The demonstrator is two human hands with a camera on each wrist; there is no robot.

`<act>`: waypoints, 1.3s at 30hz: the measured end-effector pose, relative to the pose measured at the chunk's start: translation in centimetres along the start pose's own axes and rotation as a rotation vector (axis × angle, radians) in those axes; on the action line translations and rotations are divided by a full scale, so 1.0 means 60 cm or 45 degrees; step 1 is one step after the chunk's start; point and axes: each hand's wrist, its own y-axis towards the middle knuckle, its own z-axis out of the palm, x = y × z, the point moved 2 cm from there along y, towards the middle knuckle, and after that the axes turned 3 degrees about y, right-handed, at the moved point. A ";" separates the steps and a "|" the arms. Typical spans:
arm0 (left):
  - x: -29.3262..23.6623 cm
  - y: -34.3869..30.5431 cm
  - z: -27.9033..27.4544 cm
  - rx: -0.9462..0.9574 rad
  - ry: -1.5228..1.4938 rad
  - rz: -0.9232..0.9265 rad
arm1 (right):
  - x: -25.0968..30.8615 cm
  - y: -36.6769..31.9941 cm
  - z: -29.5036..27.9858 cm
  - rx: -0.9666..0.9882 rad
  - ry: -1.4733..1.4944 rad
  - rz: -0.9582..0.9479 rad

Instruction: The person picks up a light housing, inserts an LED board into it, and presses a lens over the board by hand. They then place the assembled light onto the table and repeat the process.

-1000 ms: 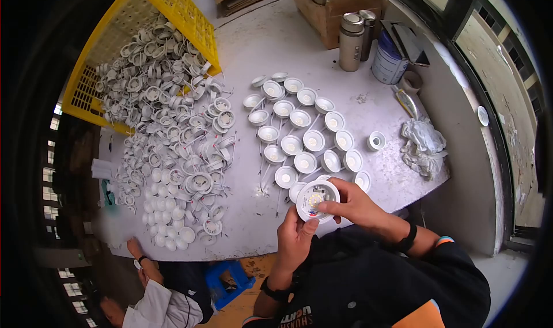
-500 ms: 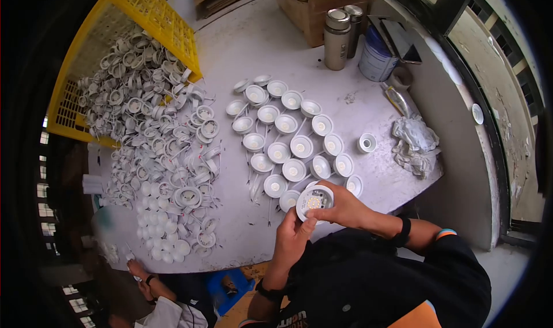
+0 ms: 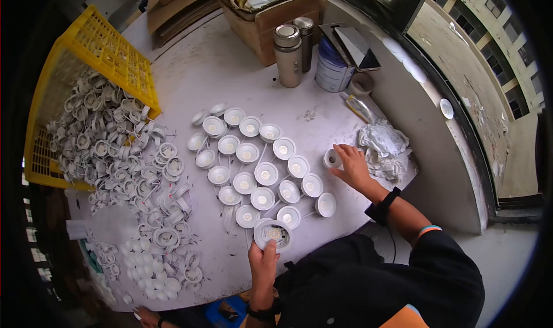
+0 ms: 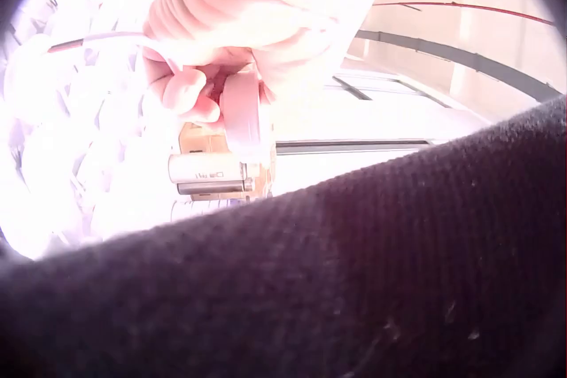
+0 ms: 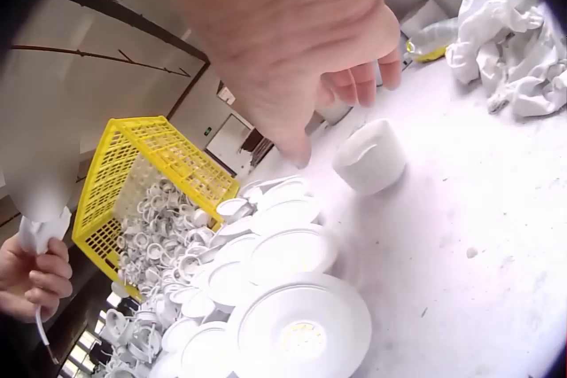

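Note:
My left hand (image 3: 263, 268) grips a round white LED downlight (image 3: 277, 233), thumb over its face, where the yellow chips and part of the circuit board show. In the left wrist view the downlight (image 4: 243, 112) appears edge-on with a wire hanging out beside the fingers. My right hand (image 3: 357, 171) reaches over a small white cylindrical cup (image 3: 329, 158). The right wrist view has its thumb and fingers spread above that cup (image 5: 372, 163), with a gap between. Several finished-looking downlights (image 3: 266, 173) with white covers lie in rows between the hands and the pile.
A tipped yellow crate (image 3: 109, 51) spills lamp housings (image 3: 109, 155) across the left side. White domed covers (image 3: 151, 270) lie in front of them. Thermos bottles (image 3: 287, 57), a blue-and-white bucket (image 3: 333, 69), a tube (image 3: 358, 106) and crumpled white cloth (image 3: 385, 146) stand or lie toward the wall.
My right hand has let go of the downlight and moved right to the small white cup. The left hand keeps holding the downlight, now lower and further left. The head view has turned right.

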 end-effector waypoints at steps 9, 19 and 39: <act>-0.015 -0.014 0.022 0.009 -0.136 -0.007 | -0.018 0.000 0.011 -0.047 0.123 -0.005; -0.017 -0.022 0.029 0.015 -0.129 0.017 | -0.016 -0.002 0.001 -0.049 0.194 -0.014; -0.007 -0.020 0.025 0.053 -0.123 0.056 | -0.013 -0.003 -0.006 -0.044 0.617 0.237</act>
